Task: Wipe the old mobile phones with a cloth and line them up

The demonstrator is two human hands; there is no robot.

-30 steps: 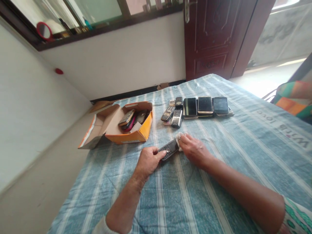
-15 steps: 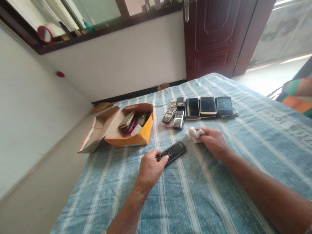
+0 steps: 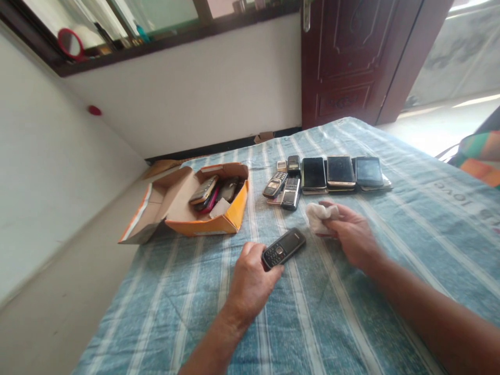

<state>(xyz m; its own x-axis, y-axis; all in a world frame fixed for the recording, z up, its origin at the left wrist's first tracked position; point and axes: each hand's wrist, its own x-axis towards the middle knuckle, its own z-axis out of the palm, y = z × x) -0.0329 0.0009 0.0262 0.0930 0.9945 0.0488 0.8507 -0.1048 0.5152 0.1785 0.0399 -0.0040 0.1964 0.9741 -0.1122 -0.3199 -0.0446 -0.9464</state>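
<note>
My left hand (image 3: 253,273) grips the lower end of a black keypad phone (image 3: 284,248), its screen and keys facing up and its top pointing away to the right. The thumb lies along the phone's near edge. To the right, my right hand (image 3: 353,232) pinches a crumpled white tissue (image 3: 321,217), apart from the phone. Beyond both hands lie several more keypad phones, among them a silver and black one (image 3: 290,194) and a dark one with a pale screen (image 3: 275,185). Beside them is a row of touchscreen phones (image 3: 313,173), seemingly stacked on others.
An open orange cardboard box (image 3: 211,226) holding several phones (image 3: 203,190) stands at the left, its lid folded out leftward. All of it rests on a blue striped cloth (image 3: 187,307). A white wall (image 3: 195,94) and a dark red door (image 3: 344,62) are behind.
My left thumb has moved off the keys to the phone's near edge. The tissue in my right hand looks more spread out. The view has shifted slightly.
</note>
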